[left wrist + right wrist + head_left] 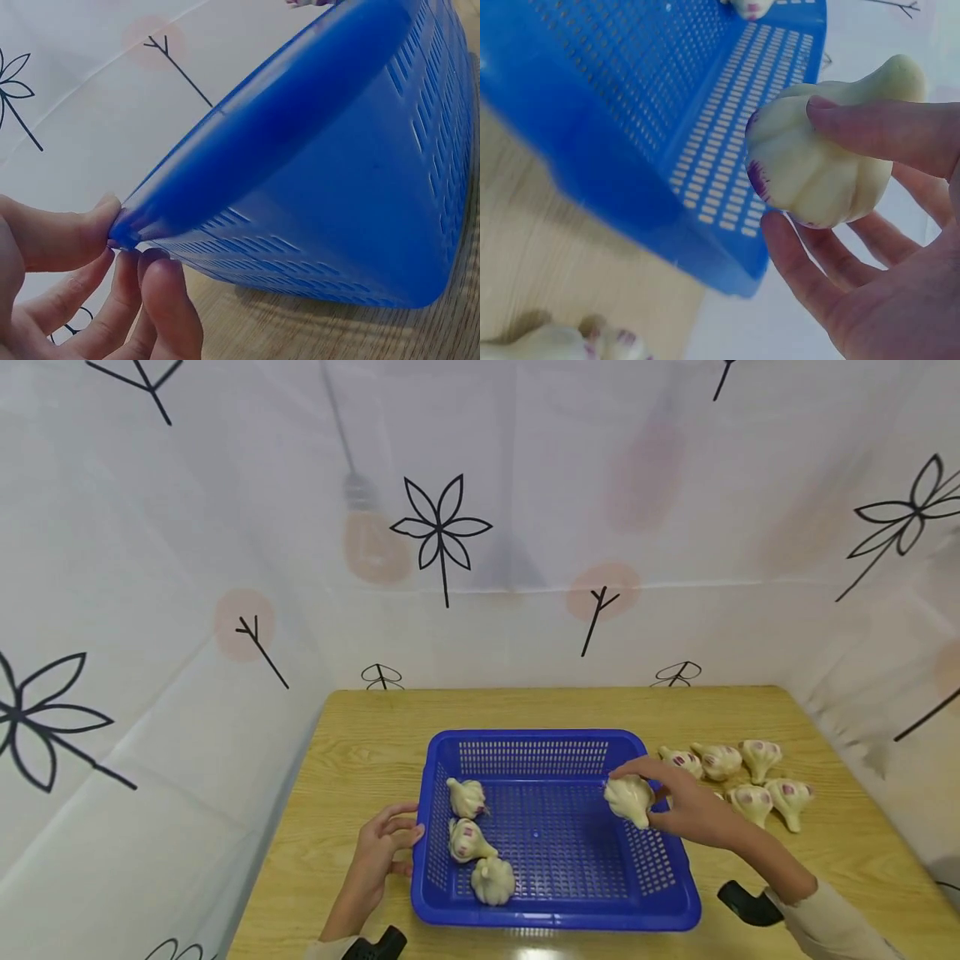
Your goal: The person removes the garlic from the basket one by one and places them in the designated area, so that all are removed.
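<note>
A blue plastic basket [555, 917] with slotted walls stands on the wooden table. My left hand [381, 852] pinches its left rim, thumb on top and fingers beneath, as the left wrist view shows. Over the basket's right side, my right hand [693, 806] holds a garlic bulb [628, 799] between thumb and fingers. In the right wrist view this garlic bulb [817, 161] is cream with purple marks, its stem pointing up and to the right. Three garlic bulbs lie along the basket's left side, one [467, 797] at the back, another [469, 841] midway and one [492, 881] nearer the front.
Several more garlic bulbs [750, 802] lie grouped on the table to the right of the basket. The wooden table [375, 735] meets a pale printed cloth [510, 635] behind and at both sides.
</note>
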Available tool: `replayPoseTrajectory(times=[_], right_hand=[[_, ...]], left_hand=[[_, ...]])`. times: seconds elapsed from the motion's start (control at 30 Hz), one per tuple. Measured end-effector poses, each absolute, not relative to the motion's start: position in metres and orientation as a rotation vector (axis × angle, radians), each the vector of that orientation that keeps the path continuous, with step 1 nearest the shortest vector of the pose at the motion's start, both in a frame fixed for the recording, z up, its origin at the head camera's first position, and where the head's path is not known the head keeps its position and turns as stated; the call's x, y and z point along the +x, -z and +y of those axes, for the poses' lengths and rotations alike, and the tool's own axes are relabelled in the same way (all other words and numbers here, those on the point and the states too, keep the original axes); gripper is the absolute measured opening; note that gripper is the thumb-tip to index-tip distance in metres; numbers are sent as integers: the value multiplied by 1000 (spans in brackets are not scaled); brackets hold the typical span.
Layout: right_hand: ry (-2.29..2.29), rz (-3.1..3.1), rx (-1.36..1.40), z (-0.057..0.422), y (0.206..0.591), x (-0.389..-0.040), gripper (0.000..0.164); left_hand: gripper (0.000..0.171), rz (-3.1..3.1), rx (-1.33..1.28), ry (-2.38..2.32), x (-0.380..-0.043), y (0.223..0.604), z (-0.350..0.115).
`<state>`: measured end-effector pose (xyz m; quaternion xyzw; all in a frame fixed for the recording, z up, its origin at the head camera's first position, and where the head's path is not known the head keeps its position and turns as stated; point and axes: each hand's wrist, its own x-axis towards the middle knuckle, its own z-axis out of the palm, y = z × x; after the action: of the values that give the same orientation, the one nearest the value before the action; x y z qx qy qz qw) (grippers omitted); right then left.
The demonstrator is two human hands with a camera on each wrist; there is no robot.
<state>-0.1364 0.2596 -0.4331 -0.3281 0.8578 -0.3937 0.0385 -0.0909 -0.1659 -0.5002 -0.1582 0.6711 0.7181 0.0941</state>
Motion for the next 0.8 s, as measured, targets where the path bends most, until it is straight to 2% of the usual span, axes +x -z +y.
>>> replayPoseTrajectory(times=[0.57,0.8], right_hand=[[1102,2829,-922,301,427,-119,70],[1091,2855,-990,314,433,-117,71]], left_hand=[[48,1991,-422,-2163,-91,500,-165],[46,1997,-433,-2156,-91,499,-166]])
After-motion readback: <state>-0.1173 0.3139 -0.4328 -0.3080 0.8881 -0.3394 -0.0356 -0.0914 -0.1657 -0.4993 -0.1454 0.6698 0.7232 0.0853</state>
